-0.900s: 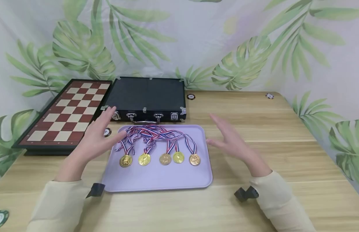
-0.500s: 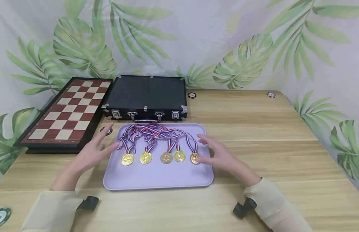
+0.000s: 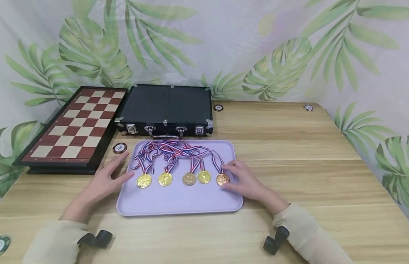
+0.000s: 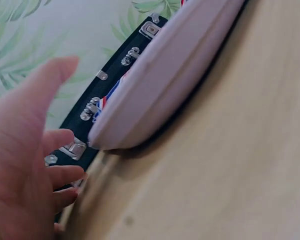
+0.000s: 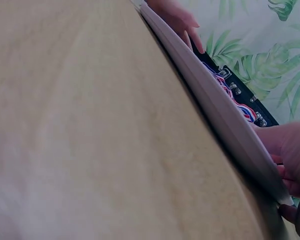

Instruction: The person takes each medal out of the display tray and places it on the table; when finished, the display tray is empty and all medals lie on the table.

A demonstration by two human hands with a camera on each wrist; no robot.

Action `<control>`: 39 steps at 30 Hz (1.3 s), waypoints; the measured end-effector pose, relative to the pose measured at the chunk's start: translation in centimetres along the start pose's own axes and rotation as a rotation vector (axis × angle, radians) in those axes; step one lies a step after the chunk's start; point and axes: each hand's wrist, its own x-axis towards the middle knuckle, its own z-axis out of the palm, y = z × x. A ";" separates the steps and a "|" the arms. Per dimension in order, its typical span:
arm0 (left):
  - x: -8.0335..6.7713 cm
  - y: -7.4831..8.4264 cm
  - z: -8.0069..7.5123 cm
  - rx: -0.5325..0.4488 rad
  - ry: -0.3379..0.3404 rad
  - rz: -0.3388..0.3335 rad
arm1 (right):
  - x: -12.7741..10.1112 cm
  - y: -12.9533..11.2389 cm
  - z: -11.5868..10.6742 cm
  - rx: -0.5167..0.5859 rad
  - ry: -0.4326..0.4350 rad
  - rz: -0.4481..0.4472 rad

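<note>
i'm seeing my right hand point(image 3: 245, 181) having dropped onto the tray point(image 3: 178, 203), fingers now pinching the rightmost medal point(image 3: 222, 179), left hand point(image 3: 103, 179) resting spread.

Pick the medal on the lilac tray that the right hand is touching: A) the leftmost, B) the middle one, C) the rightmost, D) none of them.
C: the right hand has its fingers at the rightmost medal in the row on the tray.

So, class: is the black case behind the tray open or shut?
Shut. The black case lies flat behind the tray with its lid down, and its front latches sit flush beside the handle.
</note>
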 end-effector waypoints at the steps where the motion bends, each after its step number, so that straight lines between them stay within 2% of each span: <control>1: 0.0 -0.2 0.2 0.034 0.013 0.016 | 0.0 0.1 0.1 -0.010 0.006 -0.010; 3: 0.0 -0.5 0.5 0.098 0.039 0.042 | 0.1 0.1 0.2 -0.030 0.021 -0.031; 7: 0.0 -1.0 1.0 0.153 0.076 0.084 | 0.2 0.0 0.2 -0.062 0.033 -0.059; 13: -0.4 -1.1 1.1 0.211 0.079 0.108 | 0.4 -0.2 0.3 -0.112 0.004 -0.059; 21: -0.4 -1.0 1.2 0.217 0.078 0.104 | 0.3 -0.4 0.2 -0.145 -0.004 -0.064; 29: -0.2 -0.9 1.3 0.214 0.071 0.107 | -0.3 -0.8 0.0 -0.174 0.031 -0.068; 35: -0.3 -0.9 1.2 0.203 0.070 0.109 | -0.2 -0.9 -0.3 -0.152 0.031 -0.081; 37: -0.3 -0.9 1.2 0.198 0.067 0.104 | -0.2 -1.0 -0.6 -0.105 0.021 -0.063; 39: -0.4 -0.9 1.1 0.194 0.067 0.104 | -0.1 -1.1 -0.8 -0.011 -0.007 -0.028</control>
